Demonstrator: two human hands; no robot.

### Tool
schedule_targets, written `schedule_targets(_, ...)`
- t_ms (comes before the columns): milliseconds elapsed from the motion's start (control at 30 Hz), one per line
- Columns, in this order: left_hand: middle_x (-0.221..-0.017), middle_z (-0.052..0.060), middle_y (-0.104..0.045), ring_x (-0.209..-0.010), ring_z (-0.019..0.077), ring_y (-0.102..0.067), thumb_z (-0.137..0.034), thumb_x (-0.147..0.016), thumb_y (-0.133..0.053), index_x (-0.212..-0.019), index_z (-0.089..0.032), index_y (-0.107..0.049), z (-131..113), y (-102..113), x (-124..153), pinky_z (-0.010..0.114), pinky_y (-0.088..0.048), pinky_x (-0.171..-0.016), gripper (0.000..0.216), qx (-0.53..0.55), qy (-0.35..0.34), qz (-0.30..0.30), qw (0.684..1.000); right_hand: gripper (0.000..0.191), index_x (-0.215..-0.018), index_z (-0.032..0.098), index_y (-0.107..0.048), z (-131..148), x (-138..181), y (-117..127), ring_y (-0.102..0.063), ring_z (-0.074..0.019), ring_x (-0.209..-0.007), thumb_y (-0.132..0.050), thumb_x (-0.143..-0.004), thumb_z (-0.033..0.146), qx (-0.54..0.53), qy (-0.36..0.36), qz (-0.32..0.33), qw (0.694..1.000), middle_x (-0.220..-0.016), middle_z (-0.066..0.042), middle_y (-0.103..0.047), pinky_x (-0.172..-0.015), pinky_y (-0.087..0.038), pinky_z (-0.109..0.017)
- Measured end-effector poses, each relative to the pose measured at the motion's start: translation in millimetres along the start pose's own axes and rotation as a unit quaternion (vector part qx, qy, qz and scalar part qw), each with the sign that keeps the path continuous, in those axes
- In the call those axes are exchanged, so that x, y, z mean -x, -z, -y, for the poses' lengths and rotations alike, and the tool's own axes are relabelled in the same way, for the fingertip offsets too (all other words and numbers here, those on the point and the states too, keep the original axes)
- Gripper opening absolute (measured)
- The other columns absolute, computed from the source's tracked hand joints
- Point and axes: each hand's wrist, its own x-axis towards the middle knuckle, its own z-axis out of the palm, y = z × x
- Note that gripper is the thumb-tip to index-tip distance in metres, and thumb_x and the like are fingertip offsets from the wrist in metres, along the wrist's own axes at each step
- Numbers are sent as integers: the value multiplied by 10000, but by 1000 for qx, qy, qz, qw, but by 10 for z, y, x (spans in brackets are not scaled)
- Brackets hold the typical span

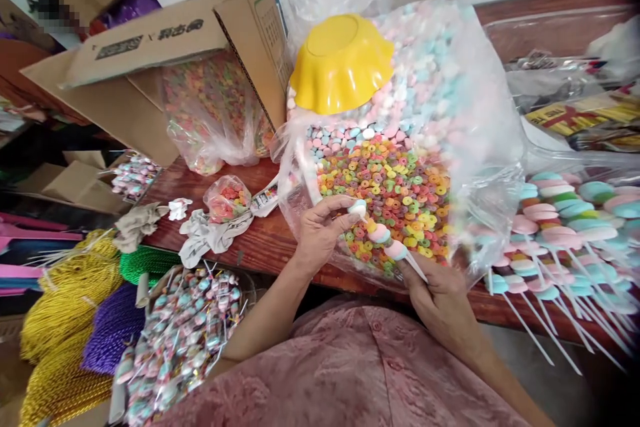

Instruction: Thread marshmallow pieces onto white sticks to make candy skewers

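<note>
My right hand (440,297) is closed around the lower end of a thin white stick (415,265) that carries pastel candy discs (387,243). With its fingertips, my left hand (320,230) pinches a pale blue-white candy piece (358,208) at the stick's upper tip. Both hands hover over a large clear plastic bag (480,167) on the wooden table (260,247). Inside the bag lie colourful ring candies (395,193) and pastel round candies (425,87). A yellow bowl (341,63) sits upside down on the pastel candies.
Several finished candy sticks (560,240) lie in a pile at the right. An open cardboard box (165,60) holds another bag of ring candies (210,107). A small candy packet (227,200) and crumpled wrappers (205,233) lie at the left. Wrapped lollipops (185,333) and coiled cords (65,320) are below.
</note>
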Motion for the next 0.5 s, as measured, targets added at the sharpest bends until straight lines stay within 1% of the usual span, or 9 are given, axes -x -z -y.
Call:
schedule_targets(67,-999,27,-750,-987,183,-680,-287,-632,-911,-859,-235,-797,26,13,23,325,-560,-905,259,0,-17,2,1000,243,-716,200,-556,31,-2,-6,-447,-117,-496,-465,-939,168,7,-2,3,1000,-569,37,-496,-493,-335,-242)
schedule_targets(133,-1009,24,-746,-1013,185,-673,-280,-609,-925,-863,-243,-796,41,14,39,324,-549,-928,288,2,-30,7,1000,236,-757,200,-591,56,-3,-16,-477,-128,-513,-451,-944,170,6,-8,4,1000,-589,29,-527,-510,-373,-241)
schedule_targets(200,-1001,24,-741,-1013,186,-670,-266,-592,-933,-860,-242,-791,55,12,49,318,-551,-911,305,1,-46,13,999,238,-794,201,-617,76,-2,-29,-507,-136,-535,-440,-950,170,2,-15,2,1000,-625,18,-570,-533,-406,-241)
schedule_targets(267,-966,23,-736,-982,178,-670,-250,-609,-924,-856,-238,-788,75,10,57,308,-553,-886,283,-9,-70,14,997,238,-808,202,-625,93,-1,-43,-512,-139,-535,-438,-951,166,2,-17,2,1000,-631,16,-578,-528,-406,-240)
schedule_targets(367,-928,17,-730,-928,158,-672,-243,-654,-896,-855,-232,-784,112,7,73,291,-552,-869,230,-31,-100,-15,994,231,-823,196,-627,114,-5,-68,-483,-131,-495,-437,-946,148,12,-8,4,1000,-581,32,-525,-492,-368,-236)
schedule_targets(500,-922,6,-728,-815,135,-674,-299,-656,-894,-866,-225,-770,159,3,93,271,-573,-772,254,-34,-76,-71,994,226,-845,189,-619,138,-27,-117,-457,-119,-467,-426,-930,109,19,16,16,1000,-579,39,-519,-474,-351,-232)
